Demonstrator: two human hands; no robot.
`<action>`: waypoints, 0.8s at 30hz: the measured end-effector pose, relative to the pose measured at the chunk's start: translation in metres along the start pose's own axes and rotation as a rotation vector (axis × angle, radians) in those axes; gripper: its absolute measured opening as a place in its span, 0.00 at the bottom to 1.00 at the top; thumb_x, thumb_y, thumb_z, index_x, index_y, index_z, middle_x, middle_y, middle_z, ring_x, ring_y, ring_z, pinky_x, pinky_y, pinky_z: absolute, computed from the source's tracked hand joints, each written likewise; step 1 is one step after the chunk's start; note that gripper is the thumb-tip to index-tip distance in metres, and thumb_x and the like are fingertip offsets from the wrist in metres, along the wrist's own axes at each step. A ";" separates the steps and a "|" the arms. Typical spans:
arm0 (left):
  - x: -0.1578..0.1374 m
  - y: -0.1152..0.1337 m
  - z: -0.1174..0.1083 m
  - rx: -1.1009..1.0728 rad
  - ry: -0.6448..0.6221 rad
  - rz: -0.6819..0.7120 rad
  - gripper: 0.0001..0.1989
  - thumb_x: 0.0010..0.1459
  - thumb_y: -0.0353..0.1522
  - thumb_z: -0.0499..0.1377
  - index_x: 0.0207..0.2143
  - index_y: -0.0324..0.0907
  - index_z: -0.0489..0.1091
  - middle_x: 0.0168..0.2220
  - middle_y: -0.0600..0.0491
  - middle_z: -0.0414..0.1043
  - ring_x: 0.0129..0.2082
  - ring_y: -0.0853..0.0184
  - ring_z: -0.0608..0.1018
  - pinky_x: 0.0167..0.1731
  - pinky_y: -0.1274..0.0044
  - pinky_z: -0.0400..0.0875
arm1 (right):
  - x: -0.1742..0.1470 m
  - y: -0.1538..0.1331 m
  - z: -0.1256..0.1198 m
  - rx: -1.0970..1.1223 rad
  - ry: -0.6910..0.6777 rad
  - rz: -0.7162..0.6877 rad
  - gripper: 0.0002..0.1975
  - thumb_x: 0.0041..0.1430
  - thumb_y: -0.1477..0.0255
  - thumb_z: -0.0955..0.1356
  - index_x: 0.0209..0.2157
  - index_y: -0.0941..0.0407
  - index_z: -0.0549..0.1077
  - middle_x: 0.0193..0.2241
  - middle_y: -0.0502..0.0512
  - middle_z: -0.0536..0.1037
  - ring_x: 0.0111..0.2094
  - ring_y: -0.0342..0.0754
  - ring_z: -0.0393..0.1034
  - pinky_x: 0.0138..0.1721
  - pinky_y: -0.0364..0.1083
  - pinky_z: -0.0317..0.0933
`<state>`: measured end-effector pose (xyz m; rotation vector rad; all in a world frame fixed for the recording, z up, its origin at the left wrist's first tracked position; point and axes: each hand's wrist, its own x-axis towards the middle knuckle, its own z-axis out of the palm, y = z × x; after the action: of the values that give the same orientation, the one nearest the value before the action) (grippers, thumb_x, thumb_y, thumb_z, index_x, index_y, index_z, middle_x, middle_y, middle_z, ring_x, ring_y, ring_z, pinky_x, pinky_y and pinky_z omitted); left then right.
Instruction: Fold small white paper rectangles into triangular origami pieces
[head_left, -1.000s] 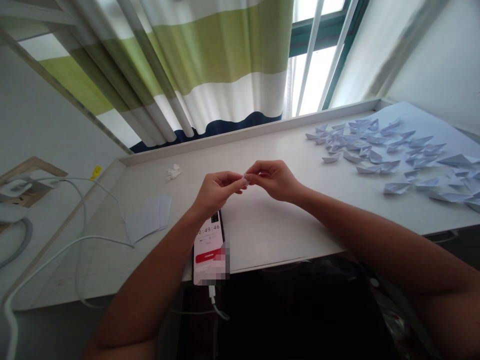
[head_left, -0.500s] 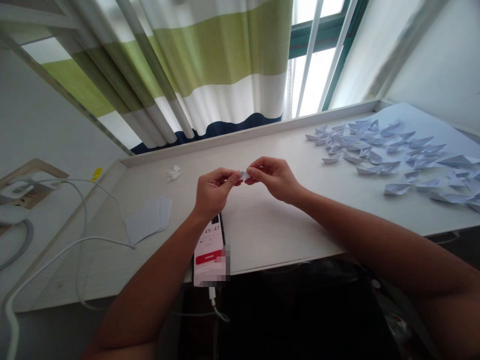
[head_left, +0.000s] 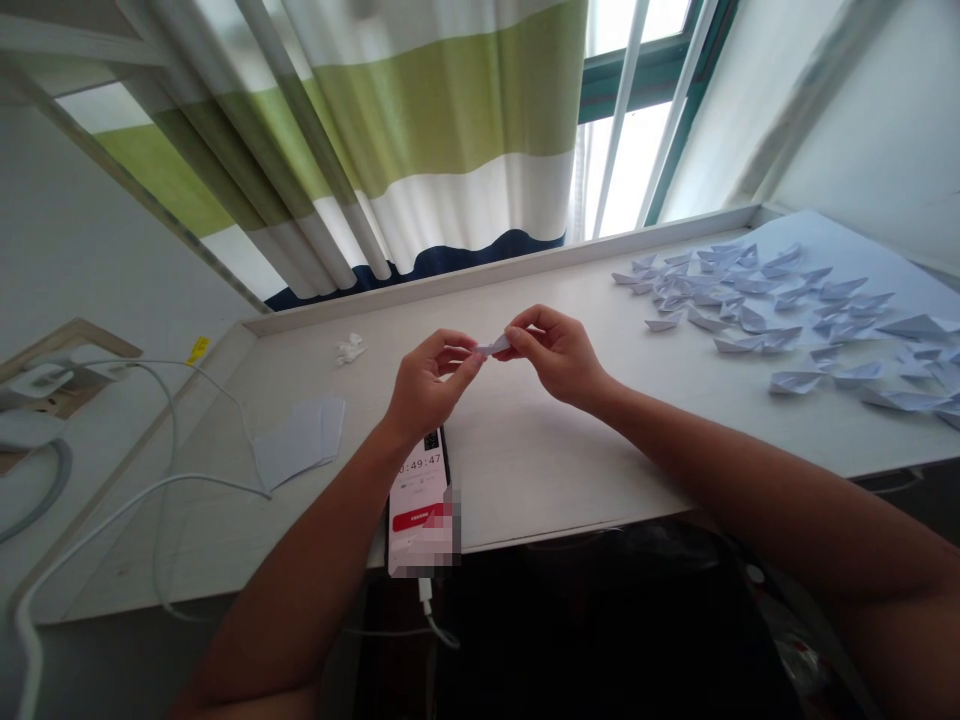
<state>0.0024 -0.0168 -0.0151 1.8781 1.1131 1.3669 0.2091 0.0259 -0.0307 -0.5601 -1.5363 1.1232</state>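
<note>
Above the middle of the white desk (head_left: 555,460), a small folded paper boat (head_left: 493,347) is pinched between my two hands. My left hand (head_left: 431,380) grips its left tip with thumb and fingers. At the other end, my right hand (head_left: 555,350) has it between thumb and forefinger, hiding part of the paper. Many finished-looking white paper boats (head_left: 757,340) lie spread over the right side of the desk. Left of my left forearm is a small stack of white paper sheets (head_left: 296,440).
A phone (head_left: 416,500) showing a timer lies at the front edge, its charging cable (head_left: 426,595) hanging down. Crumpled white scraps (head_left: 350,349) lie farther back. White cables (head_left: 142,490) and a power strip (head_left: 67,370) are at the left. A striped curtain (head_left: 450,110) hangs behind.
My hands have drawn slightly apart, and more of the folded paper shows between them, stretched into a longer boat shape. The view has shifted slightly.
</note>
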 end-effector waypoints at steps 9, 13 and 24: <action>0.000 -0.004 0.003 -0.093 0.081 -0.059 0.18 0.54 0.42 0.78 0.36 0.41 0.77 0.39 0.47 0.86 0.39 0.60 0.87 0.45 0.66 0.85 | -0.002 0.004 0.000 -0.051 -0.108 -0.043 0.16 0.68 0.56 0.73 0.47 0.53 0.75 0.39 0.53 0.83 0.42 0.49 0.81 0.51 0.56 0.79; -0.001 0.000 0.003 -0.063 0.116 -0.012 0.15 0.56 0.40 0.77 0.33 0.42 0.77 0.42 0.46 0.86 0.44 0.58 0.87 0.47 0.64 0.85 | -0.003 0.002 -0.002 -0.149 -0.164 -0.054 0.16 0.64 0.55 0.76 0.41 0.53 0.78 0.42 0.55 0.83 0.47 0.51 0.80 0.57 0.58 0.78; 0.001 -0.001 0.006 -0.247 0.089 -0.107 0.20 0.49 0.38 0.81 0.38 0.42 0.77 0.34 0.52 0.85 0.37 0.62 0.87 0.43 0.68 0.85 | -0.003 -0.003 -0.001 -0.148 -0.046 -0.101 0.23 0.57 0.50 0.80 0.36 0.53 0.75 0.34 0.53 0.81 0.37 0.51 0.79 0.46 0.57 0.79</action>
<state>0.0082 -0.0154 -0.0177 1.5739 1.0197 1.4664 0.2113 0.0222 -0.0297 -0.5530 -1.6781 0.9570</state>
